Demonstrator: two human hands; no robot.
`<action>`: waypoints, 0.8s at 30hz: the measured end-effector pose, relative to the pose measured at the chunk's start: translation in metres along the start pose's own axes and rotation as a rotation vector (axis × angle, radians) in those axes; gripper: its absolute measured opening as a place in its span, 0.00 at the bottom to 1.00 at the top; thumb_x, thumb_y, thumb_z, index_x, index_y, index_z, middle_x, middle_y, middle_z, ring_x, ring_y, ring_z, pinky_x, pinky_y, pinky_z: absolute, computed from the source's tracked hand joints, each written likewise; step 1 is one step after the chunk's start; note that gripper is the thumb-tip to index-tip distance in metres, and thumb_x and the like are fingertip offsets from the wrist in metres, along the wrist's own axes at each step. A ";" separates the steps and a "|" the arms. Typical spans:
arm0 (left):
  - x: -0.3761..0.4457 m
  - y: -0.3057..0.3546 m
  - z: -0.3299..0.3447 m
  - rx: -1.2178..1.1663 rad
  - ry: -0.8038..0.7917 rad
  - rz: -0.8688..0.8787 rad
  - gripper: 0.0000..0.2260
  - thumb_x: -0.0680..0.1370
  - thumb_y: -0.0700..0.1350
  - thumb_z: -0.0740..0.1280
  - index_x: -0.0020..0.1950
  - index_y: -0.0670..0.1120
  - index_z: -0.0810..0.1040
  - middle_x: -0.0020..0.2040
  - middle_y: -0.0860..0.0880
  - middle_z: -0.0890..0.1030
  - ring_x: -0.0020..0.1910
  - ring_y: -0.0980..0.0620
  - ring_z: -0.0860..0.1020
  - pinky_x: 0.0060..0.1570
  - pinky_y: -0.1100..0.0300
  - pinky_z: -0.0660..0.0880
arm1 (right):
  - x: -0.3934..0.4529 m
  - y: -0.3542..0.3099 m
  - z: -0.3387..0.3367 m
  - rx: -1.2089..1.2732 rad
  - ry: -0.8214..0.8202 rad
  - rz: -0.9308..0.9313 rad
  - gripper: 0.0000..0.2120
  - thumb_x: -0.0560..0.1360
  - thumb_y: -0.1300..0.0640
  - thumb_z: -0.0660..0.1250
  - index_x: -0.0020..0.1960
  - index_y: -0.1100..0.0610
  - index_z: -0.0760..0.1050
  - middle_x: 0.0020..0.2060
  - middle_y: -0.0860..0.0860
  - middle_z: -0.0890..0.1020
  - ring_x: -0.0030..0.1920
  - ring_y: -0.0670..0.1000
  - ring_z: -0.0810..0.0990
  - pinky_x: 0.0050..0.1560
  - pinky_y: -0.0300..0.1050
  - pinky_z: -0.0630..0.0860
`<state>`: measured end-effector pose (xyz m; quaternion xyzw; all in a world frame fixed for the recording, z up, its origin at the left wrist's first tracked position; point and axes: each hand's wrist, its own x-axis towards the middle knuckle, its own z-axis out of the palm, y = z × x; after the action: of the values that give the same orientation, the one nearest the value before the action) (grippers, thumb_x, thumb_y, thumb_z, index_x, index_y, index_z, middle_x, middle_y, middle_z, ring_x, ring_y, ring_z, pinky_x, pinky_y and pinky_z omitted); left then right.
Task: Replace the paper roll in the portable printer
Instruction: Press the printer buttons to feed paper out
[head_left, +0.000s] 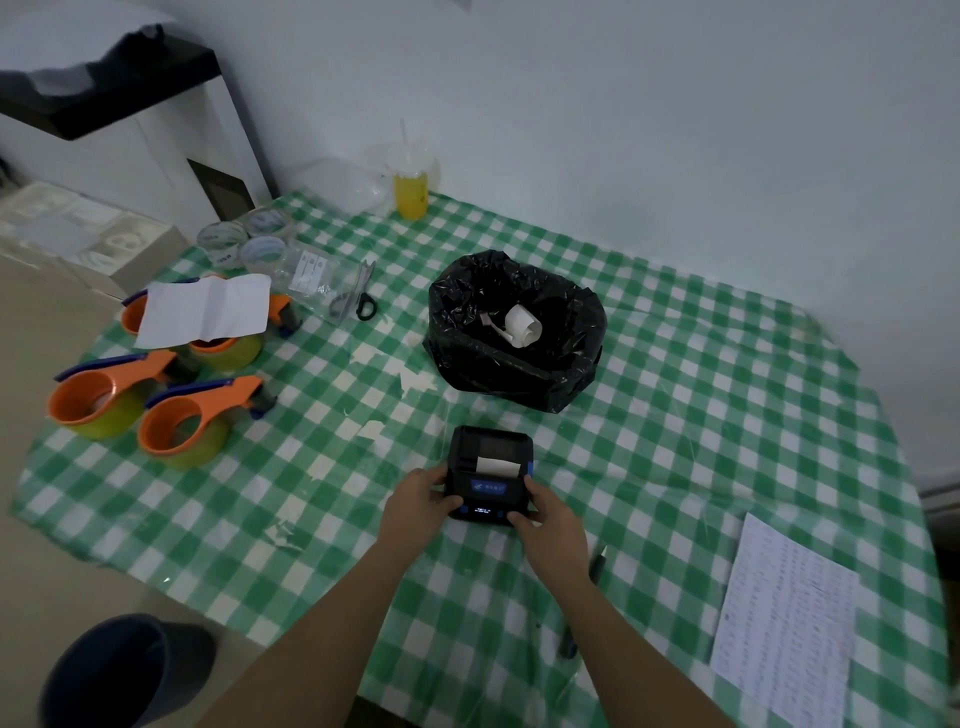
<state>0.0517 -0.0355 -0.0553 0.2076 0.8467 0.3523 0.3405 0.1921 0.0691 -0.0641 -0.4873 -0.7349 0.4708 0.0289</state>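
- We see the portable printer (490, 474) flat on the bench (675, 415), near its front edge, long axis running away from us, screen end toward us.
- White paper (497, 464) shows at its slot.
- Our left hand (420, 500) and right hand (546, 512) clasp its two sides, thumbs on top.
- Its blue label (488, 486) is too blurred to read.
- A paper roll (523, 325) lies in the black bag (514, 332) beyond.
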 end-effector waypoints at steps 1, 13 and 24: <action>0.000 0.000 0.000 0.003 -0.001 0.000 0.20 0.74 0.40 0.68 0.66 0.46 0.73 0.61 0.42 0.76 0.55 0.46 0.80 0.57 0.52 0.75 | 0.000 0.000 0.000 -0.007 0.000 -0.002 0.27 0.75 0.56 0.68 0.71 0.49 0.65 0.66 0.52 0.76 0.62 0.51 0.77 0.59 0.48 0.76; 0.000 0.000 -0.001 0.037 -0.002 0.001 0.20 0.74 0.41 0.69 0.66 0.46 0.73 0.60 0.43 0.76 0.54 0.47 0.80 0.57 0.53 0.74 | -0.001 0.001 -0.001 -0.004 -0.011 0.004 0.26 0.75 0.55 0.67 0.72 0.48 0.64 0.66 0.51 0.76 0.61 0.51 0.78 0.58 0.46 0.76; 0.000 0.001 -0.001 0.050 -0.006 0.018 0.19 0.74 0.42 0.69 0.65 0.45 0.74 0.60 0.42 0.76 0.53 0.46 0.81 0.56 0.52 0.75 | -0.001 0.001 0.000 0.006 -0.005 0.002 0.27 0.75 0.56 0.68 0.71 0.48 0.65 0.66 0.52 0.76 0.59 0.51 0.79 0.57 0.45 0.76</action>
<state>0.0507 -0.0356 -0.0542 0.2246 0.8524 0.3333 0.3346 0.1936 0.0689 -0.0646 -0.4866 -0.7331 0.4743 0.0282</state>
